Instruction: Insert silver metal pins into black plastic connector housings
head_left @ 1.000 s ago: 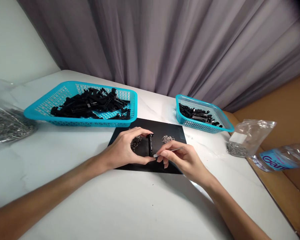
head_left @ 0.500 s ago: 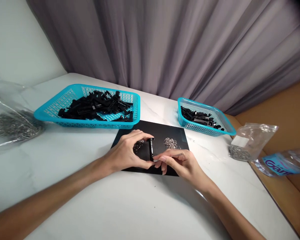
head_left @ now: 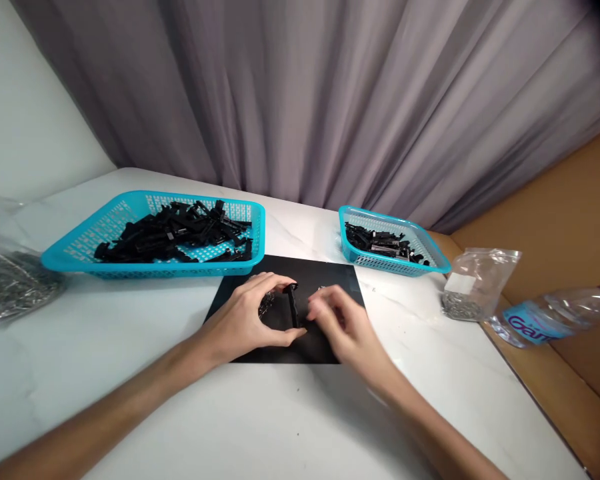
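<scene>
Between thumb and fingers, my left hand [head_left: 250, 317] grips a narrow black plastic part [head_left: 293, 305] by its two ends, above a black mat [head_left: 280, 350]. Just right of the part, apart from it, is my right hand [head_left: 341, 320], its fingers curled together and slightly blurred. Whatever those fingers pinch, if anything, is hidden. Small metal pieces [head_left: 267, 304] lie on the mat, partly covered by my left hand. A few more metal bits [head_left: 322, 288] show behind my right fingers.
A large blue basket [head_left: 180, 268] of black parts stands at the back left, a smaller blue basket [head_left: 395, 265] at the back right. Bags of metal pieces lie at far left [head_left: 15, 283] and right [head_left: 473, 287], beside a plastic bottle [head_left: 545, 320].
My right hand has moved off the black part's lower end and curled up; the thin metal tool it held no longer shows. The view has shifted slightly.
</scene>
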### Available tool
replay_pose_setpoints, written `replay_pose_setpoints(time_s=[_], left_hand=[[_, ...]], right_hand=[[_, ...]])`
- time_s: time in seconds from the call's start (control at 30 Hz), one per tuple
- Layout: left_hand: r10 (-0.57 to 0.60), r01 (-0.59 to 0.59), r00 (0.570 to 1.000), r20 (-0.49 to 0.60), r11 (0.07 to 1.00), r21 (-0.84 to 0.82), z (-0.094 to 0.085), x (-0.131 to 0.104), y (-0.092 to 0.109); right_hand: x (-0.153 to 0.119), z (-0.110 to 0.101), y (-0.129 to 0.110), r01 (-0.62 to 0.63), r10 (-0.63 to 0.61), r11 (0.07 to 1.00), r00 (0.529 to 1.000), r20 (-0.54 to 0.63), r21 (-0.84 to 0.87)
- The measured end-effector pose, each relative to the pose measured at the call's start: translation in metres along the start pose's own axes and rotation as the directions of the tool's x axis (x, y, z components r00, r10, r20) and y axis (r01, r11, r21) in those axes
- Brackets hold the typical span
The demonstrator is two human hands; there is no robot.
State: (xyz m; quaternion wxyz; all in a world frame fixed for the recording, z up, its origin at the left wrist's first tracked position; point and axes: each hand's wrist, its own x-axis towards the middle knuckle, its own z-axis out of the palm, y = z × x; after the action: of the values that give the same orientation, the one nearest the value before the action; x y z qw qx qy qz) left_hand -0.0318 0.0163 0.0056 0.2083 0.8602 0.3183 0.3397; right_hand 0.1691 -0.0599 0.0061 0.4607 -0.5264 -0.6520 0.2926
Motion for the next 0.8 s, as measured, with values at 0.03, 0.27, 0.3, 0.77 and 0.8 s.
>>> replay_pose_setpoints(time_s=[0.03,0.27,0.3,0.77,0.8], left_hand=[[0.000,0.000,1.000,0.006,1.000,0.026,0.001,0.000,-0.001],[0.037,-0.024,0.997,-0.066,0.980,0.196,-0.014,0.006,-0.003],[0.041,-0.014,0.993,-0.112,0.972,0.235,-0.022,0.009,-0.005],[-0.502,0.463,0.864,-0.031,0.769,0.440,-0.125,0.026,-0.074],[-0.515,0.463,0.857,0.003,0.774,0.433,-0.126,0.028,-0.075]], right_hand=[[-0.001,0.007,0.000,0.000,0.002,0.998,0.999,0.037,-0.057],[0.023,-0.018,0.026,0.201,-0.323,0.843,0.931,-0.171,-0.499],[0.030,-0.034,0.033,0.184,-0.366,0.801,0.903,-0.224,-0.570],[0.036,-0.091,0.056,0.038,-0.381,0.700,0.864,-0.329,-0.713],[0.033,-0.080,0.049,0.110,-0.371,0.728,0.894,-0.253,-0.677]])
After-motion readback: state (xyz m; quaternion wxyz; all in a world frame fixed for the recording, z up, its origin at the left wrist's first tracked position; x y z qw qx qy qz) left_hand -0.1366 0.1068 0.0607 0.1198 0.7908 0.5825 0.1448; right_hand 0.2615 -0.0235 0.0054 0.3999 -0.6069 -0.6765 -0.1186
